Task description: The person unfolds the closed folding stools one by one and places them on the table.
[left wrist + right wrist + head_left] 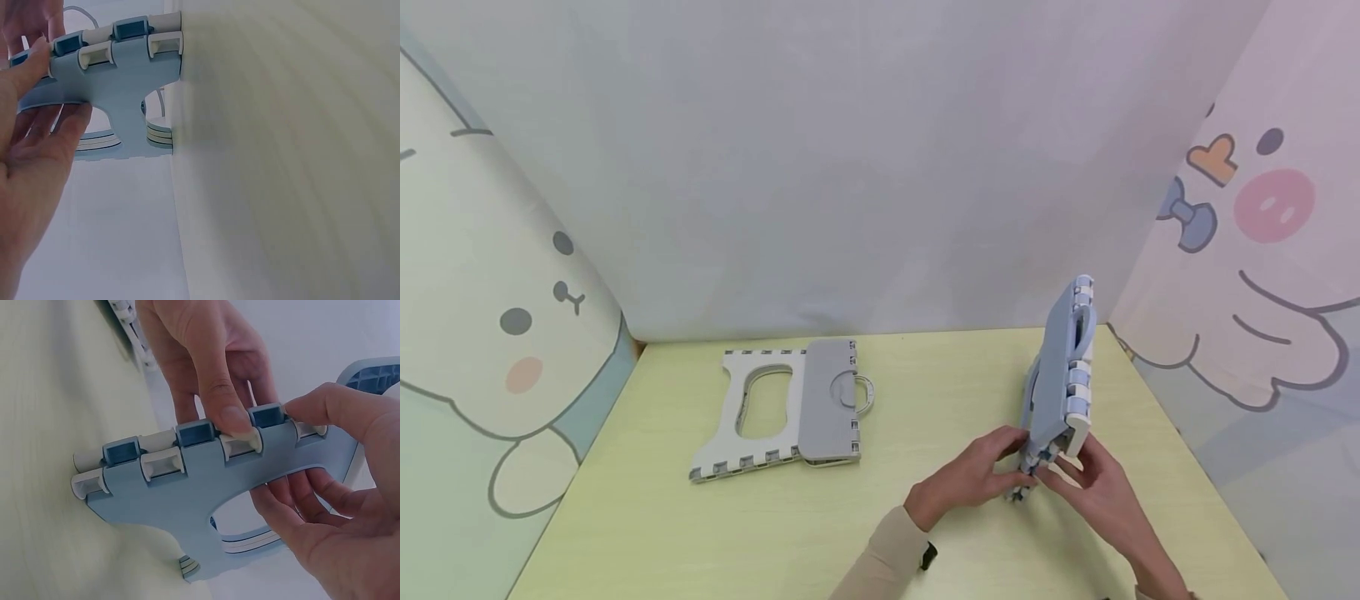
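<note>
A blue-and-white folding stool (1054,367), folded nearly flat, stands on edge over the right part of the table. My left hand (973,471) grips its near side, with the thumb on the hinged edge. From the other side my right hand (1103,500) holds the same edge. In the right wrist view, right-hand fingers (297,503) reach through the opening in the leg panel (187,500), and the left thumb (232,415) presses on a white hinge piece. One lower corner of the stool meets the tabletop in the left wrist view.
A grey-and-white folding stool (829,400) lies folded flat on the left half of the pale yellow table (917,375). A plain light curtain (865,167) hangs behind the table. Cartoon-printed curtains (1270,275) flank it on both sides.
</note>
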### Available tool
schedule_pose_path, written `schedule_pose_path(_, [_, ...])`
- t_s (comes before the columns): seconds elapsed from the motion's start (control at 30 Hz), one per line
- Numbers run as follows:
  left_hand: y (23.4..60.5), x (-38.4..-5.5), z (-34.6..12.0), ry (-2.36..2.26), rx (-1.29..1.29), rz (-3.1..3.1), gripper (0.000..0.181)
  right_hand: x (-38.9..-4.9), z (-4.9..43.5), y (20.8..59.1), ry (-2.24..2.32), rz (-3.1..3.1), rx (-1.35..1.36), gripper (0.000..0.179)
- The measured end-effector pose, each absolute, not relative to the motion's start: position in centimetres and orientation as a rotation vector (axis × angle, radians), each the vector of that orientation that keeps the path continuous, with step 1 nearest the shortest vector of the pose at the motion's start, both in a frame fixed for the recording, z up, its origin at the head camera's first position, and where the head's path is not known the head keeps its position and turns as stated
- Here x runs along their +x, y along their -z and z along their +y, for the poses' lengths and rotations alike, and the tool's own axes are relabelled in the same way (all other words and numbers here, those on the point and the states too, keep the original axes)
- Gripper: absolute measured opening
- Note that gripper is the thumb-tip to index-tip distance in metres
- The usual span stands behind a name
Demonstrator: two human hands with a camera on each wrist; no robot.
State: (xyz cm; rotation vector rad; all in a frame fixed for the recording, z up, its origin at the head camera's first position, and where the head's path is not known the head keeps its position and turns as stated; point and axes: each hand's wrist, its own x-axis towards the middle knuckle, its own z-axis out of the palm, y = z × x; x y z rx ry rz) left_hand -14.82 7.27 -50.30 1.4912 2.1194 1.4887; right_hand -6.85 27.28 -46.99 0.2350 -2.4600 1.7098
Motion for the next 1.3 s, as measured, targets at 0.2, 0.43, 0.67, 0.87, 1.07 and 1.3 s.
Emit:
schedule_pose_path(0.2, [50.7, -14.9, 7.4, -1.469, 1.485, 2.153, 0.053, -6.8, 26.9, 47.1, -1.633, -2.426, 0.238, 0.084])
schedule_pose_path(0.43, [50.6, -14.8, 7.3, -1.473, 1.471, 2.151, 0.053, -6.8, 27.0, 47.4, -1.615, -2.428, 0.238, 0.084])
schedule_pose_path(0.67, [50.5, -14.8, 7.0, -1.464, 1.467, 2.156, 0.053, -6.9, 27.1, 47.6, -1.564, -2.460, 0.231, 0.087])
schedule_pose_path(0.87, [50.6, -15.0, 6.7, -1.478, 1.494, 2.156, 0.055, -6.8, 27.2, 47.5, -1.535, -2.473, 0.219, 0.087])
schedule_pose_path(1.07, [50.6, -15.2, 6.5, -1.478, 1.496, 2.163, 0.056, -6.8, 27.2, 47.4, -1.552, -2.467, 0.211, 0.087])
schedule_pose_path(1.3, [50.4, -15.4, 6.3, -1.480, 1.486, 2.154, 0.056, -6.7, 27.6, 47.2, -1.533, -2.445, 0.198, 0.078])
